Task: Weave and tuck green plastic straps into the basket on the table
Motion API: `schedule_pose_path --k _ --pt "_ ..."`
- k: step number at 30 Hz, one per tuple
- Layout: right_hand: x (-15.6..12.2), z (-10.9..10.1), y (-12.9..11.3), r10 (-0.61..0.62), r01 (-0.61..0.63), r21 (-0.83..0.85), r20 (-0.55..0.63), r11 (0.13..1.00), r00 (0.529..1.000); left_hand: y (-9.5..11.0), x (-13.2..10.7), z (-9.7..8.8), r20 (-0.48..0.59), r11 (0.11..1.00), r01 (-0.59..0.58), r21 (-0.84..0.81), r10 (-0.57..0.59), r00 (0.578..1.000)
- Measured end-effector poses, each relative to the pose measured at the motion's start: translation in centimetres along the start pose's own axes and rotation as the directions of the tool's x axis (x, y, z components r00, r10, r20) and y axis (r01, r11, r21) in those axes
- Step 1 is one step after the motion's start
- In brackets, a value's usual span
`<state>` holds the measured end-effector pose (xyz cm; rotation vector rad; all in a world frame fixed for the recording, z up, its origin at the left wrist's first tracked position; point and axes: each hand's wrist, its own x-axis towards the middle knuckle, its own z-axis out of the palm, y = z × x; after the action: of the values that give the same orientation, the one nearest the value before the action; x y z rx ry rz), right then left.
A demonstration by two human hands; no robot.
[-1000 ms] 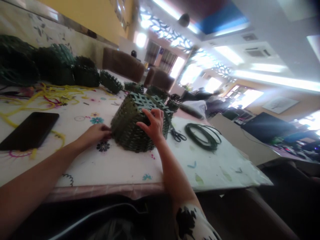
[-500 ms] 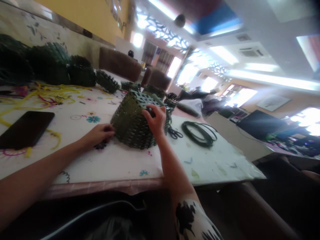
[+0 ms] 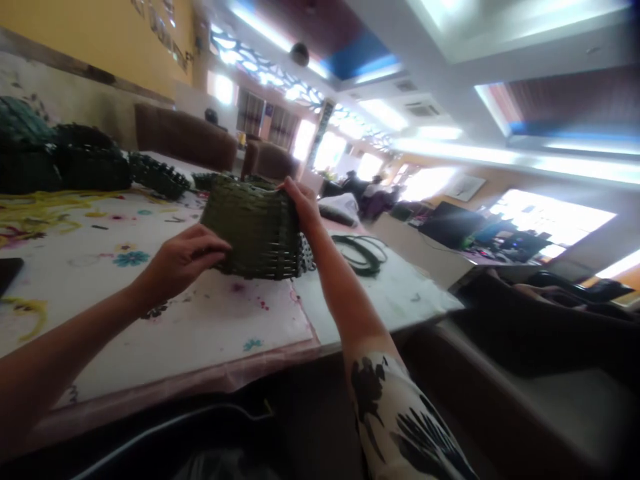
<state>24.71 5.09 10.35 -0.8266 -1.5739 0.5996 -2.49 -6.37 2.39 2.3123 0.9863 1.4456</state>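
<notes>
A dark green woven basket (image 3: 250, 230) is tilted above the table in front of me. My right hand (image 3: 303, 203) grips its upper right edge, thumb near the rim and the other fingers hidden behind. At the lower left side, my left hand (image 3: 193, 253) has its fingers bent together against the basket wall, and whether they pinch it I cannot tell for sure. To the right of the basket lies a coil of green strip (image 3: 363, 257) on the table.
More green woven baskets (image 3: 90, 160) stand at the back left, beside loose yellow strips (image 3: 55, 213). A dark phone-like slab (image 3: 9, 272) lies at the left edge. The flower-patterned table cover (image 3: 210, 340) ends near my lap. Brown chairs (image 3: 185, 137) stand beyond.
The basket has been raised and tipped, so more of its side faces me. My right hand moved from its top to the upper right edge. The view has swung right.
</notes>
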Motion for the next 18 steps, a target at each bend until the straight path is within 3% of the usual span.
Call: schedule_pose_path --k 7,10,13,18 --pt "0.1 -1.7 -2.6 0.026 -0.026 -0.003 0.052 1.000 0.998 4.2 2.8 -0.2 0.187 0.998 -0.015 -0.065 0.026 0.982" --pt "-0.3 -2.2 -3.0 0.062 -0.064 0.037 0.038 0.997 0.997 5.5 3.5 -0.6 0.321 0.998 -0.048 -0.033 0.056 0.945" --pt "-0.7 -2.7 -2.9 0.101 -0.101 0.068 0.015 0.992 0.995 6.2 4.2 -1.0 0.434 0.998 -0.068 0.019 0.053 0.899" --pt "-1.3 -3.1 -2.6 0.170 -0.168 0.097 -0.009 0.981 0.985 6.1 4.1 -1.6 0.467 1.000 0.021 0.003 -0.020 0.884"
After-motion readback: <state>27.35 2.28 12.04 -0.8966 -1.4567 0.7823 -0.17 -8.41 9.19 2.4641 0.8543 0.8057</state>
